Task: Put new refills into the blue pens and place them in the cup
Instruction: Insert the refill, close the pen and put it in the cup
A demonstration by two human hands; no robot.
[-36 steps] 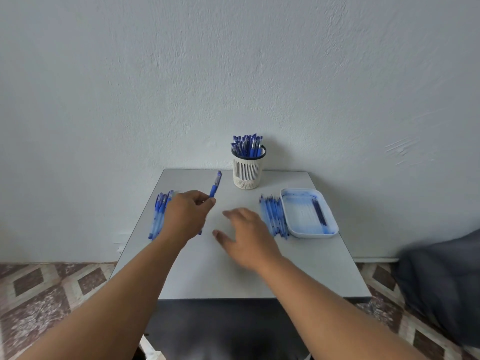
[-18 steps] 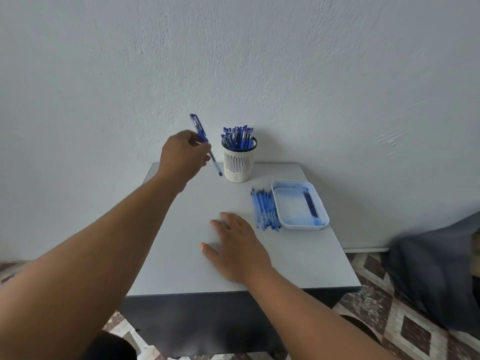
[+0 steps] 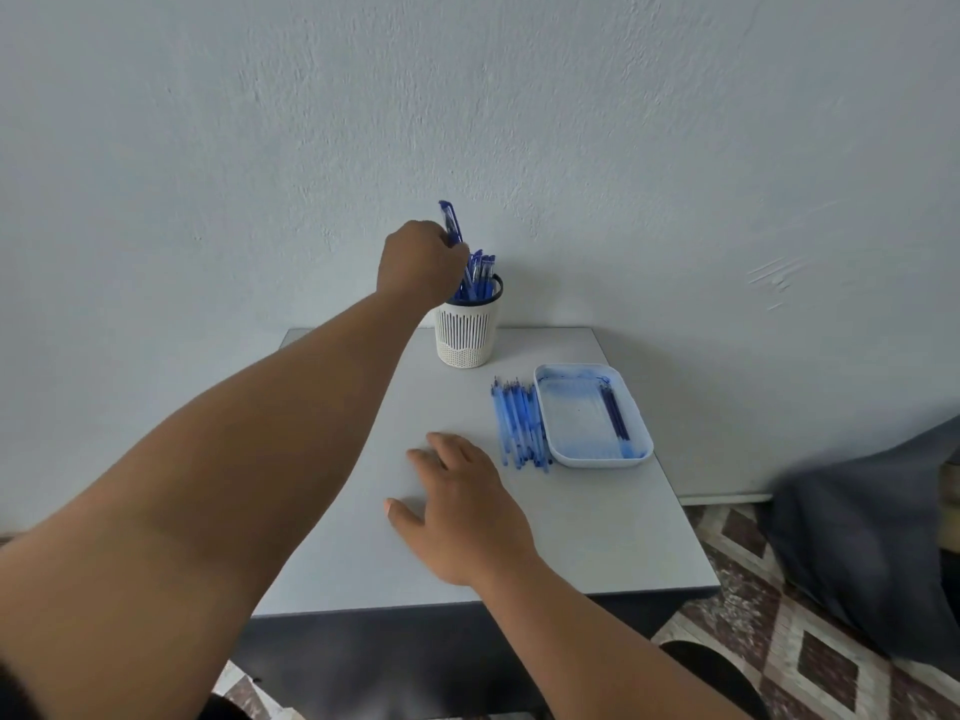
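Cup (image 3: pixel 469 330) at worktop (image 3: pixel 597 537) rear nearly full; left hand (image 3: pixel 418 270) grips pen (image 3: pixel 451 223) above it, right hand (image 3: pixel 462 506) flat; refills (image 3: pixel 519 423) remain.

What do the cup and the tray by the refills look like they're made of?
Cup: probably matte off-white plastic, with moulded vertical slots, a perforated base band and a dark rim. Tray: likely smooth white plastic with rounded corners, its floor smeared with blue ink.

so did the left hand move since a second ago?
Yes. The left hand carried its pen away from the table's left side to above the cup.
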